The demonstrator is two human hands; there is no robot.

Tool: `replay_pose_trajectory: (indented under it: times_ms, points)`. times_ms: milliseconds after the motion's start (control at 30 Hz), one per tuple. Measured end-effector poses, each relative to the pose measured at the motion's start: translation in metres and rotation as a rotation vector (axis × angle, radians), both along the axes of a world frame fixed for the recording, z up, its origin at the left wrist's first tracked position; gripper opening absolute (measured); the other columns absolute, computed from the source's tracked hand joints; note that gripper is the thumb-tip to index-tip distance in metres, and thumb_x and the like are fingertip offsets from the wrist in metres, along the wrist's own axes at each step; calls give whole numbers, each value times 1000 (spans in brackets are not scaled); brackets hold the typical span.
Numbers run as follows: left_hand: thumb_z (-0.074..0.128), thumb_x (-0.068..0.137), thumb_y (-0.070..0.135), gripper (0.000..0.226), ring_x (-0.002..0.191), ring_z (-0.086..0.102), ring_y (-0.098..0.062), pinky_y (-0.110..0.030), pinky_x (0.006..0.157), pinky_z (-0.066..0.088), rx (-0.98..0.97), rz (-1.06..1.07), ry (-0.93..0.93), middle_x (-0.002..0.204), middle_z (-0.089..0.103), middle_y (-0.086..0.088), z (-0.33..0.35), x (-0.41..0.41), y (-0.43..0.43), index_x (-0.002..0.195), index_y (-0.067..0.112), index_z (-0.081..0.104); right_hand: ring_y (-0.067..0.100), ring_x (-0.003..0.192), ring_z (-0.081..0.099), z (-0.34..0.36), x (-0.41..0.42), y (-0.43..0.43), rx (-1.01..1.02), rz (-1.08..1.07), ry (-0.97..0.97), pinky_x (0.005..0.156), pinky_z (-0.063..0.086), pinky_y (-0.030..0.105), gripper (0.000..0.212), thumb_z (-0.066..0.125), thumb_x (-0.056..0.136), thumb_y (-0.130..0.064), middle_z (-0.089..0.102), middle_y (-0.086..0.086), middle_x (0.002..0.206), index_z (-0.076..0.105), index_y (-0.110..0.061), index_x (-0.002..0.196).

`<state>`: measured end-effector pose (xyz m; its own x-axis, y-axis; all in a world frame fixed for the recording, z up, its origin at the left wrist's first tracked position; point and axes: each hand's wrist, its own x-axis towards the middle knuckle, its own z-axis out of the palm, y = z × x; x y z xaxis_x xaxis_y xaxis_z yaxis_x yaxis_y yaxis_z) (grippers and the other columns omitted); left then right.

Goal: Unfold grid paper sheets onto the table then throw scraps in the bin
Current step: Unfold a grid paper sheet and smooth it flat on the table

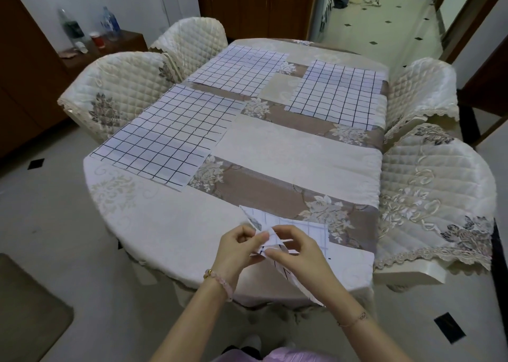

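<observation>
Here, both forearms reach up from the 6 o'clock edge and meet over the near rim of the bench (pixel 170 232). The left hand (pixel 236 249) has a beaded bracelet (pixel 220 282) at the wrist and curls inward, its thumb and fingers pinched on a crumpled, still-folded grid paper sheet (pixel 291 231). The right hand (pixel 297 250), with a thin chain (pixel 354 319) at the wrist, grips the same sheet from the other side, fingers bent over the folds. Both hands are closed on the paper; neither lies flat.

The folded sheet sits at about 6 o'clock on the bench, partly lifted in the hands, with one creased flap spreading toward 1 o'clock and a strip trailing down under the right wrist toward 5 o'clock.

Three grid sheets lie flat and fully opened on the patterned cloth. The near-left sheet (pixel 165 136) is at 9 o'clock, its long axis running from 7 to 1 o'clock. The far-left sheet (pixel 239 70) lies at 11 o'clock, and the far-right sheet (pixel 335 94) at 1 o'clock, both with their long sides across the bench. The three sheets lie apart from each other.

Four quilted chairs stand round the bench, two on the left (pixel 118 86) and two on the right (pixel 434 196).
</observation>
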<state>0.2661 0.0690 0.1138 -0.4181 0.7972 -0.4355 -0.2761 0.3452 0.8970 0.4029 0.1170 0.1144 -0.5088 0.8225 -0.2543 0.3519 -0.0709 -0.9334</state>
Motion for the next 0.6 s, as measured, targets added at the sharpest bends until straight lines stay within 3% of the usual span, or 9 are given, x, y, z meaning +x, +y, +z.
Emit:
replay_pose_trajectory:
  times_ms: [100,200,333,500,600]
  points:
    - [66,84,13,23,74,61,-22,-30,64,57,9,12,-23,72,57,-11,2,4,2,64,11,56,7,99,62,1,-1,-2,11,-13,23,80,53,20,35,72,77,-32,64,-15,110,60,-34,110]
    - [63,86,12,15,77,65,-23,-32,68,58,35,17,-69,75,66,-10,3,6,4,72,7,65,9,90,67,3,-2,-4,-102,-116,175,75,56,21,20,69,81,-18,71,-4,97,69,-22,100]
    - [63,86,11,11,72,67,-12,-27,69,57,71,-26,-72,79,69,-7,8,3,5,89,3,70,5,81,68,3,2,6,-21,-146,154,71,53,16,12,64,86,-13,75,-4,86,73,-19,91]
    - [62,86,9,7,64,60,-6,-25,66,57,94,8,-54,70,60,2,17,-23,-1,79,10,64,2,59,60,5,17,28,-68,-281,191,56,48,15,14,60,88,-7,68,-9,65,70,-16,84]
    - [57,89,7,17,67,53,-11,-24,59,53,88,78,4,70,53,0,20,-53,-5,73,14,56,11,64,59,5,32,50,-38,-345,158,60,48,24,12,61,88,-9,69,-5,68,69,-17,84]
